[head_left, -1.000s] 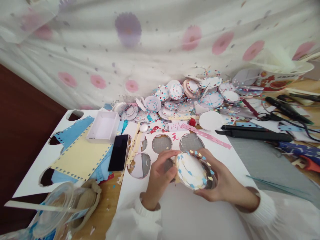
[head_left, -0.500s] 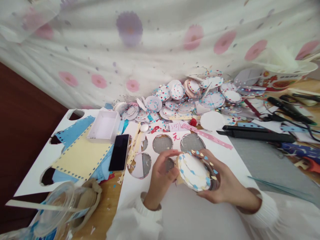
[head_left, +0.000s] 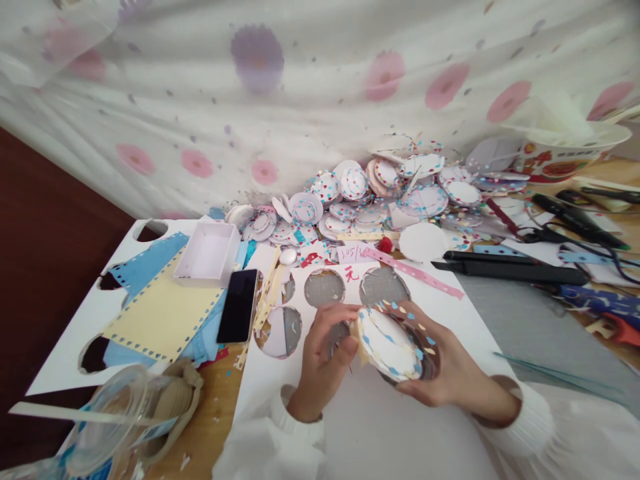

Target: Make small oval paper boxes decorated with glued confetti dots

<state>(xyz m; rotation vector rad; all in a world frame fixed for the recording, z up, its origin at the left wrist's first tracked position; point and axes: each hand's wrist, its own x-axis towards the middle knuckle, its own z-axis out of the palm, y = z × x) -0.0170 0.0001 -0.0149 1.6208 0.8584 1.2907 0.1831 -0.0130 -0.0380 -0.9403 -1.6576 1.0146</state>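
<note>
Between my hands is a round white paper disc, its rim dotted with small blue and cream paper hearts. The disc is tilted, its face toward me. On its left edge, the thumb and fingers of my left hand pinch it. My right hand wraps around the right side, thumb below and fingers behind, partly hidden. Loose strands of hearts stand out along the upper right rim. Under both hands lies a white sheet with round holes cut in it.
Many similar decorated discs are heaped along the curtain. Leftward are a phone, a white box, yellow punched paper and a plastic cup. Rightward lie a black flat tool, tweezers and a noodle tub.
The disc has tilted a little further between my hands, its white face looking narrower. Both hands keep their grip in nearly the same place.
</note>
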